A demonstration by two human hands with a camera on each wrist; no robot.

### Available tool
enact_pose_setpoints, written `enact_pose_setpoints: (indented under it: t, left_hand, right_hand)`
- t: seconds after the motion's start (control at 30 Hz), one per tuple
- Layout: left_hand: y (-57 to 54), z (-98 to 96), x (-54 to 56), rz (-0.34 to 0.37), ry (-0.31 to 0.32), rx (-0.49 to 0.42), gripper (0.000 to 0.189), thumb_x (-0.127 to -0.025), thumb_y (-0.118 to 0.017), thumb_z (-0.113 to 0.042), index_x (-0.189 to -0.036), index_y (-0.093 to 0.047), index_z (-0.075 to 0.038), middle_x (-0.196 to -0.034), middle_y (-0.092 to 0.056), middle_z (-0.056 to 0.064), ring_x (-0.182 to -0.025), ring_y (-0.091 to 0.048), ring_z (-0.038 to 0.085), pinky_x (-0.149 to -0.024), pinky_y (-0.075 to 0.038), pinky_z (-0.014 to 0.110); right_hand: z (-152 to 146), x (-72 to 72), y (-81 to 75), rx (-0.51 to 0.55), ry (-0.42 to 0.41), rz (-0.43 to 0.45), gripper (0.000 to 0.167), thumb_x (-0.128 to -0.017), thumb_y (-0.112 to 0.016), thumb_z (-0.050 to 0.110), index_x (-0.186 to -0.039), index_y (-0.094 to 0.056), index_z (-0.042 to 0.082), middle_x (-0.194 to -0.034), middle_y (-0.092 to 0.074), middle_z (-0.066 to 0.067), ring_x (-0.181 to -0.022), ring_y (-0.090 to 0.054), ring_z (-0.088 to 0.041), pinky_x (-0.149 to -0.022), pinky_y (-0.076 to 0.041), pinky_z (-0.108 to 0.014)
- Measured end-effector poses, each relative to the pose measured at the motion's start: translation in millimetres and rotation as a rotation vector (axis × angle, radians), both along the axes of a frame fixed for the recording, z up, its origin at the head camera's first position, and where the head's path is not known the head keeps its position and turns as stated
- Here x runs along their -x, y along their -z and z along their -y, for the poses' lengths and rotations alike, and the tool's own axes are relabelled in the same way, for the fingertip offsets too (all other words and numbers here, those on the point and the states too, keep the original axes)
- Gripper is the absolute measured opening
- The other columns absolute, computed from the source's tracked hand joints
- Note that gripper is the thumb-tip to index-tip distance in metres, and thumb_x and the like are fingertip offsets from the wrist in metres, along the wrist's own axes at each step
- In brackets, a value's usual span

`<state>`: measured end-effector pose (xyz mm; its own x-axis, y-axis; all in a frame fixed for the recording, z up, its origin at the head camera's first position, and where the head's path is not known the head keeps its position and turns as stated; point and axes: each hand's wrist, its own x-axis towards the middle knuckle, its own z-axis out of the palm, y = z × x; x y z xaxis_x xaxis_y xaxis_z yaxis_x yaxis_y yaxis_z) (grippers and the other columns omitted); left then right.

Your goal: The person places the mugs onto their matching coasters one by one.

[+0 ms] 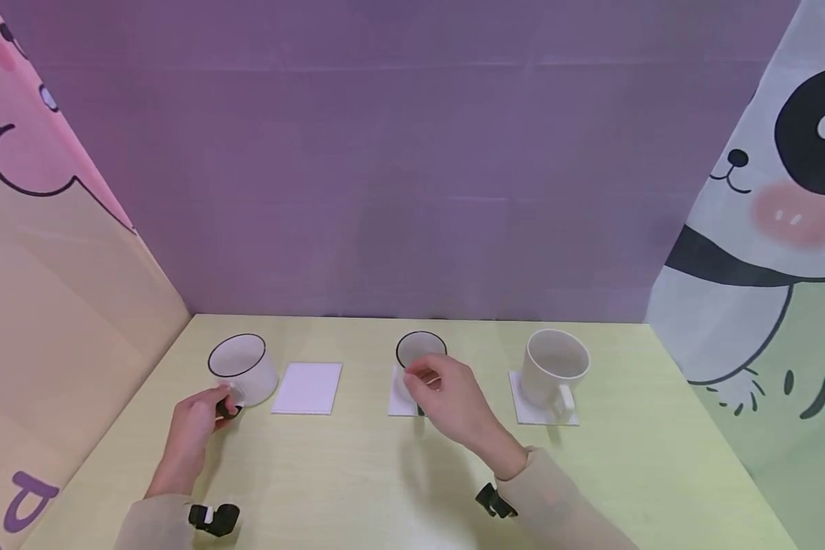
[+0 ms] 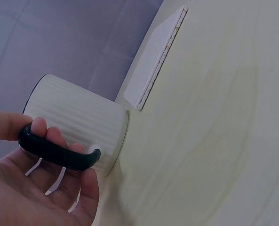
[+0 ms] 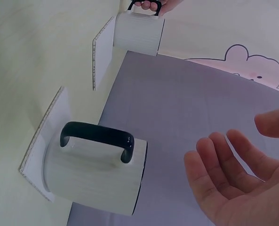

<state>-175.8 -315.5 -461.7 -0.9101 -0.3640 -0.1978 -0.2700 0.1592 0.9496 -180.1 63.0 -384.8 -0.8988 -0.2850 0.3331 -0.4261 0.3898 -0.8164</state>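
Note:
My left hand [image 1: 194,424] grips the dark handle [image 2: 57,153] of a white mug [image 1: 253,382] with a dark rim at the left. That mug stands upright beside a bare white square coaster [image 1: 308,388], off it. In the middle, a second white mug [image 3: 94,176] with a dark handle sits on its own coaster [image 1: 397,406]. Near this mug's rim hovers my right hand [image 1: 454,401], its fingers loosely curved and holding nothing. The right wrist view shows a gap between fingers and mug. In the head view the hand hides part of that mug.
At the right a plain white mug [image 1: 546,374] stands on another coaster [image 1: 525,411], its white handle facing me. The pale table [image 1: 357,481] ends at a purple backdrop [image 1: 412,168]. Cartoon-printed panels rise along both sides.

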Motion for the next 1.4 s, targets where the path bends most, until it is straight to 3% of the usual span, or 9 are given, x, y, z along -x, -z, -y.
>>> enact_pose_setpoints:
  t: [0.4, 0.73, 1.4]
  left_hand:
    - [1.7, 0.1, 0.8, -0.007, -0.014, -0.003, 0.044, -0.108, -0.043, -0.030, -0.083, -0.067, -0.003, -0.077, -0.058, -0.004, -0.083, -0.053, 0.012, -0.076, -0.048, 0.024]
    - [1.3, 0.1, 0.1, -0.008, -0.006, -0.003, 0.043, -0.108, -0.043, -0.031, -0.086, -0.066, -0.002, -0.077, -0.058, -0.004, -0.083, -0.053, 0.012, -0.076, -0.048, 0.024]
    - [-1.3, -1.3, -1.4, -0.002, 0.003, -0.007, 0.040, -0.108, -0.042, -0.030, -0.091, -0.065, -0.002, -0.079, -0.058, -0.003, -0.083, -0.054, 0.013, -0.078, -0.048, 0.025]
  right_hand:
    - [14.3, -1.2, -2.3, -0.040, -0.061, 0.002, 0.015, -0.097, -0.063, 0.012, -0.105, -0.072, 0.003, -0.098, -0.069, -0.002, -0.088, -0.066, -0.018, -0.081, -0.055, -0.029]
    - [23.7, 1.8, 0.6, -0.063, -0.072, 0.014, 0.017, -0.097, -0.062, 0.013, -0.107, -0.072, 0.004, -0.097, -0.068, 0.001, -0.090, -0.064, -0.017, -0.083, -0.055, -0.031]
    - [42.1, 9.8, 7.1, -0.156, -0.075, -0.043, 0.019, -0.097, -0.060, 0.015, -0.109, -0.072, 0.008, -0.101, -0.069, 0.001, -0.094, -0.064, -0.016, -0.084, -0.053, -0.030]
